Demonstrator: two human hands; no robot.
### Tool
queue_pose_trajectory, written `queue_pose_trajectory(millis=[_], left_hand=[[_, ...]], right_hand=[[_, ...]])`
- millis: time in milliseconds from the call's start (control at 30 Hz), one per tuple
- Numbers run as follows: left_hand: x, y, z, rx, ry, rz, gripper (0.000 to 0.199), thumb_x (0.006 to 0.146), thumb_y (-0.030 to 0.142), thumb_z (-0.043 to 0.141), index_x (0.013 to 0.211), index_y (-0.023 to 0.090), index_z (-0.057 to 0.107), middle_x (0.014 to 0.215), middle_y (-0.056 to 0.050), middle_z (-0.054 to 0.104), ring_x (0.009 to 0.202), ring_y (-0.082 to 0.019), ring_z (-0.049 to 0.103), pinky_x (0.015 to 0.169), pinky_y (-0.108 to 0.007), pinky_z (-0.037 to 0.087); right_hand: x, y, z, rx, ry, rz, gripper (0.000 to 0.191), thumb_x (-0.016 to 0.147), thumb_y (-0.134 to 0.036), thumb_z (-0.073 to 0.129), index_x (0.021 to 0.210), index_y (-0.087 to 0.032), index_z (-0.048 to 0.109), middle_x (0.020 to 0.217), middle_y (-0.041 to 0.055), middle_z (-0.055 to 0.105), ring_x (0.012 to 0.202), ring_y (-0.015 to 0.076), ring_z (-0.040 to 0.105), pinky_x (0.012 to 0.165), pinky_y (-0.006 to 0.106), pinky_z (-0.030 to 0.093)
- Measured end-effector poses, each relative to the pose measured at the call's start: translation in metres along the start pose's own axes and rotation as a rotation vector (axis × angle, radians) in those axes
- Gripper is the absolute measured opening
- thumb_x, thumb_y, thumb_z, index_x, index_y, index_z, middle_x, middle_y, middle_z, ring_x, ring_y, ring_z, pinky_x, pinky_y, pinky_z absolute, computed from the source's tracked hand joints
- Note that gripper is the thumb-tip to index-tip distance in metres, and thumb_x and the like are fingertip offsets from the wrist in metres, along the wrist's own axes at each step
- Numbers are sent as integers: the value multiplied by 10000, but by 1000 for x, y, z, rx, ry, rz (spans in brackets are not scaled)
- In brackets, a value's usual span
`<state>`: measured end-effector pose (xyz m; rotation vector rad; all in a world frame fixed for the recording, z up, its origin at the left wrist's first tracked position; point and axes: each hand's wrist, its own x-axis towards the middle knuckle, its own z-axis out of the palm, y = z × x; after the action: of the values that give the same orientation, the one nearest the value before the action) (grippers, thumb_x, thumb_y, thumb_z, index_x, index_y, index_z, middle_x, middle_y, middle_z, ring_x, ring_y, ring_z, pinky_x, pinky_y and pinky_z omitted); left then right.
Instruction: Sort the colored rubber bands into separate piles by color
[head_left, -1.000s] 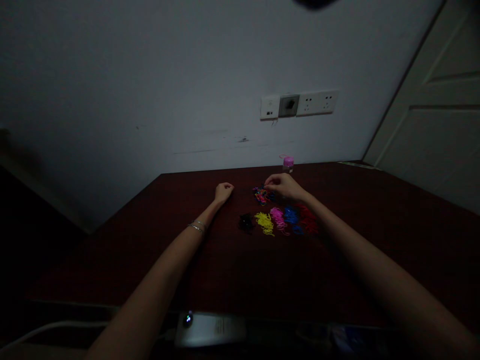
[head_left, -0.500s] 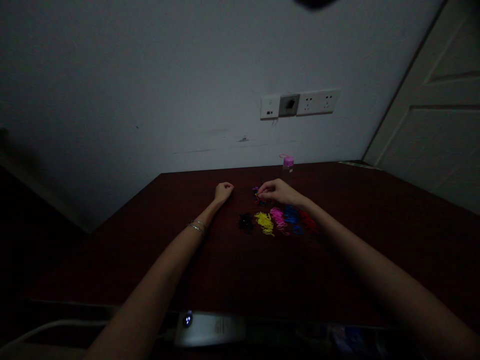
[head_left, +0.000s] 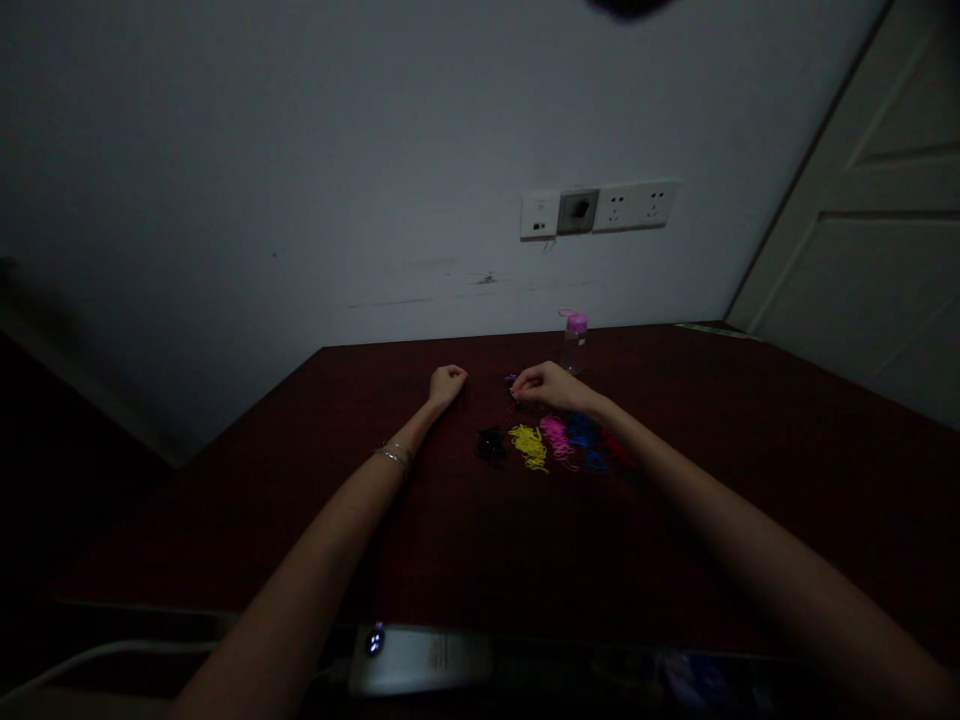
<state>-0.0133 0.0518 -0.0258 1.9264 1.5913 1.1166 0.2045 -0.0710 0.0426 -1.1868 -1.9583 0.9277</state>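
I see the small mixed pile of coloured strands (head_left: 511, 379) on the dark red-brown wooden table (head_left: 420, 540), partly hidden by my right hand (head_left: 514, 392), whose fingertips pinch a thin red strand (head_left: 510, 411). Nearer me, side by side, lie black (head_left: 492, 444), yellow (head_left: 530, 446), pink (head_left: 558, 440), blue (head_left: 583, 430) and red strands (head_left: 616, 447). My left hand (head_left: 463, 376) rests left of the pile, fingers curled; I can't tell whether they're fully closed. A clear bottle with a pink cap (head_left: 575, 342) stands behind my right hand.

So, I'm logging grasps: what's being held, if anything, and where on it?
Right hand: apparently a red strand, pinched near one end, though it's dim. Left hand: nothing visible.
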Motion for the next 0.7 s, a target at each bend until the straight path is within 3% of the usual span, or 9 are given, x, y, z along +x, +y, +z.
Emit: queue_pose_trajectory(millis=[267,700], left_hand=[[1,-2,0,-10,2,1,181,667,186,531,750,133,682,713,-53,654,666,-138,575,623,-217,419],[3,-6,1,-20,-7,25,183,676,191,527,752,132,682,734,-57,660,689,-143,586,656,-224,431]], right_hand=[[16,22,-24,-110,218,96,177,597,-271,615,680,-119,650,608,44,614,509,104,493,456,224,367],[15,19,-33,-80,222,51,252,581,-344,654,700,-123,675,654,53,634,577,133,521,518,254,396]])
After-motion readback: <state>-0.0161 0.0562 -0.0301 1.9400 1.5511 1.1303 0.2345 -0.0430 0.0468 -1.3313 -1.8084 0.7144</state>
